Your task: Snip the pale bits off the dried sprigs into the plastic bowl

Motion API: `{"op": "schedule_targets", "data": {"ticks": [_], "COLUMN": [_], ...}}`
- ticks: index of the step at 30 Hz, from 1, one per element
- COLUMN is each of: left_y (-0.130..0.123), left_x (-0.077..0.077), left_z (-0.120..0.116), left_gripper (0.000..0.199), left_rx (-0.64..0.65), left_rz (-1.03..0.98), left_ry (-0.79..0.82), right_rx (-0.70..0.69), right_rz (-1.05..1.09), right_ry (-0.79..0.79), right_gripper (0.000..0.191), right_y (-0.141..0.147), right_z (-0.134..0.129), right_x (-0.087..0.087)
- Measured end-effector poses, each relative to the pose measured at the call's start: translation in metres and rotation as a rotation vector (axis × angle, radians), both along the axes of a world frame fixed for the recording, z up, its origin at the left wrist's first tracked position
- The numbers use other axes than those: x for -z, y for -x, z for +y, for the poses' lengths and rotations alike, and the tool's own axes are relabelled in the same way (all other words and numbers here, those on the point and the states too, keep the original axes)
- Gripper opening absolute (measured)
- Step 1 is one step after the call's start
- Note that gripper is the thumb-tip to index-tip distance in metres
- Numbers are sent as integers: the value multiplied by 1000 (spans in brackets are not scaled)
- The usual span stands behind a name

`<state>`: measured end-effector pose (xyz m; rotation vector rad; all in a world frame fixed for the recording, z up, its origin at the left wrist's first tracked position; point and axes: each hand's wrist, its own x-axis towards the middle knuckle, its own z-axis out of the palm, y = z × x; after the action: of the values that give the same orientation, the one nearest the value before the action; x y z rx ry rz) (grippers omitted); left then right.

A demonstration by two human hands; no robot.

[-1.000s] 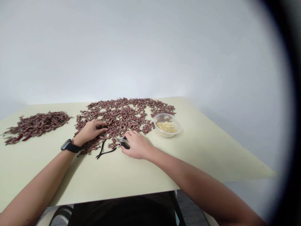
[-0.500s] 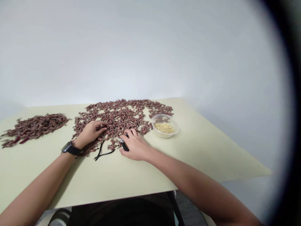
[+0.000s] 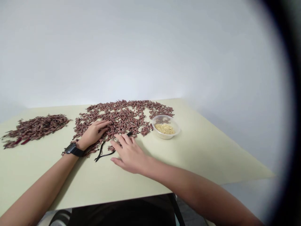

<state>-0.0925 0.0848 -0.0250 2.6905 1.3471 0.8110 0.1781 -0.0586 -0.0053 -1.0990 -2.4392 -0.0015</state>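
I see the right hand (image 3: pixel 129 154) splayed loose by black pliers (image 3: pixel 99 156) on the bench (image 3: pixel 105 188), left hand (image 3: pixel 94 133) at the big brown pile (image 3: pixel 123 117), grip unreadable; a low sweep could scatter it.

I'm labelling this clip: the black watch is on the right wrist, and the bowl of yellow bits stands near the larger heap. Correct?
No: the head view shows the black watch on the left wrist. The bowl of yellow bits does stand near the larger heap.

On the table (image 3: pixel 211 163), the scattered pieces (image 3: pixel 122 116) lie between a heap (image 3: pixel 39 127), left, and a bowl (image 3: pixel 166 136), right.
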Motion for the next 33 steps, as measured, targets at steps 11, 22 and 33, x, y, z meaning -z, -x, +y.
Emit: {"op": "schedule_targets", "data": {"ticks": [11,22,33], "left_y": [0,3,2], "left_x": [0,5,4], "left_z": [1,7,4], "left_gripper": [36,35,34], "left_rx": [27,33,38], "left_rz": [31,54,34], "left_ry": [11,27,62], "right_rx": [268,739,761], "right_rz": [294,-189,-195], "right_ry": [-153,378,358], "right_gripper": [39,26,28], "right_y": [-60,-147,-148], "right_z": [40,104,112], "right_x": [-49,-19,-8]}}
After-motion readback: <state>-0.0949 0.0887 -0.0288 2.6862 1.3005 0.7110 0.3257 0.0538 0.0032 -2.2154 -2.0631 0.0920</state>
